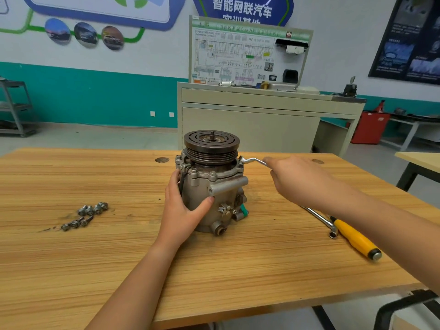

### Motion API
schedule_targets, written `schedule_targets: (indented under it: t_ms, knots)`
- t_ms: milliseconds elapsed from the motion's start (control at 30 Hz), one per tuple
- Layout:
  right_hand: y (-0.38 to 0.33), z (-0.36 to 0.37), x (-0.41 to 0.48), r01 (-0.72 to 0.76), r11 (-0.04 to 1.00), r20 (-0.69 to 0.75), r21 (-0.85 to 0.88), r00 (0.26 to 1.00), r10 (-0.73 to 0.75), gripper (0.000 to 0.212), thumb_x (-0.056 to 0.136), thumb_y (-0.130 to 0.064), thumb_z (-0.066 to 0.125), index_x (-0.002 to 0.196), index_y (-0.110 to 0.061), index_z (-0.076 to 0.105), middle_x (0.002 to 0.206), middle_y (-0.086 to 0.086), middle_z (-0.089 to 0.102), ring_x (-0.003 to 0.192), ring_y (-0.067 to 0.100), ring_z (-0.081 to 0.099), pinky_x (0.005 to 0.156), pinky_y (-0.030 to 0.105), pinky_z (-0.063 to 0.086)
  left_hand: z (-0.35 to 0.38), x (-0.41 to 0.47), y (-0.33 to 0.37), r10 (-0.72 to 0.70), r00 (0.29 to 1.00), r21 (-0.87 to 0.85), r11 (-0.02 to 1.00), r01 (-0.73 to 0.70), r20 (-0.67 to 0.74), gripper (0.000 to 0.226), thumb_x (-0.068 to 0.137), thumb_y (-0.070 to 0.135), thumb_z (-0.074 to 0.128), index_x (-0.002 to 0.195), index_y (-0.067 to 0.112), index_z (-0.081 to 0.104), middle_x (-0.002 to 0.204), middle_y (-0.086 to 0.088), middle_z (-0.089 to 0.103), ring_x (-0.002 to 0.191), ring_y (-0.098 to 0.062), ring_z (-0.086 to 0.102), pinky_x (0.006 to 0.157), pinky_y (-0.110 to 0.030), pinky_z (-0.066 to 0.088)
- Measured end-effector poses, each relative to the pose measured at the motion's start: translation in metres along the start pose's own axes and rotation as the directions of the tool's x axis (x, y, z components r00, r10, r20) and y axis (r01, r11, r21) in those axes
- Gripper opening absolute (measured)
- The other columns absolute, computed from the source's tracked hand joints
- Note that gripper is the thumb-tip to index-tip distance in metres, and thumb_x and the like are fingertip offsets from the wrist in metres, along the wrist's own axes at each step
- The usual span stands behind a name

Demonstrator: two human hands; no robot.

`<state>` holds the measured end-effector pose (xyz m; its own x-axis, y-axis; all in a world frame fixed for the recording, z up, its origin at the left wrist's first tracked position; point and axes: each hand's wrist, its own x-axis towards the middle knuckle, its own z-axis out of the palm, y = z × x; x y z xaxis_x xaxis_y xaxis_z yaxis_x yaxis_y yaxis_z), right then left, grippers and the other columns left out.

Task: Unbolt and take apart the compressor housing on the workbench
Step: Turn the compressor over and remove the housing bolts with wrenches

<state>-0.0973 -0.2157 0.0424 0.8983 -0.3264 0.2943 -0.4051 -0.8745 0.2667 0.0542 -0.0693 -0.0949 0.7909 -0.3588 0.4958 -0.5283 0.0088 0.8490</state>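
Grey cast-metal compressor housing (209, 194) stands upright on the wooden workbench (95, 258), left hand (181, 210) clasping its side. The right hand (292, 179) grips the offset steel wrench (252, 160), which may slip off if tilted.

A car-repair training workshop: a wooden workbench (95, 258) with loose bolts (92, 209) and a screwdriver (357, 236), a wiring-diagram teaching board (238, 58) on a beige cabinet (250, 125), car pictures (85, 34) on the wall, a metal rack (16, 108), a red tool chest (369, 127).
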Motion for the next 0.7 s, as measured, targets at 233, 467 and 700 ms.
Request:
schedule_targets:
  t_ms: [233,467,700]
  knots:
    - [-0.025,-0.014,-0.006,0.128,0.931,0.111,-0.341,0.989,-0.095,0.046,0.09,0.002,0.041,0.135,0.006,0.028,0.061,0.002,0.026,0.049,0.017,0.03,0.037,0.026,0.022,0.0,0.0,0.0,0.01,1.0,0.002,1.0,-0.01,0.005,0.095,0.073,0.029,0.077,0.149,0.021,0.021,0.149,0.005,0.031,0.137,-0.008,0.029,0.112,-0.031,0.028]
    - [0.011,-0.02,0.02,0.247,0.838,0.085,-0.486,0.968,-0.237,0.038,0.093,-0.006,0.04,0.13,-0.01,0.041,0.055,-0.002,0.032,0.043,0.01,0.028,0.037,0.022,0.02,-0.001,-0.001,0.003,0.012,1.0,-0.001,1.0,-0.012,0.011,0.095,0.072,0.032,0.077,0.149,0.022,0.021,0.149,0.005,0.031,0.136,-0.008,0.029,0.112,-0.03,0.027]
    - [0.014,0.008,0.087,0.24,0.899,-0.056,-0.368,0.959,-0.279,0.034,0.092,-0.001,0.042,0.123,-0.014,0.047,0.077,0.002,0.057,0.069,0.021,0.055,0.055,0.029,0.041,0.0,0.0,0.001,0.002,1.0,0.006,1.0,-0.002,-0.003,0.096,0.073,0.031,0.077,0.149,0.025,0.019,0.15,0.007,0.028,0.136,-0.005,0.027,0.109,-0.025,0.026]
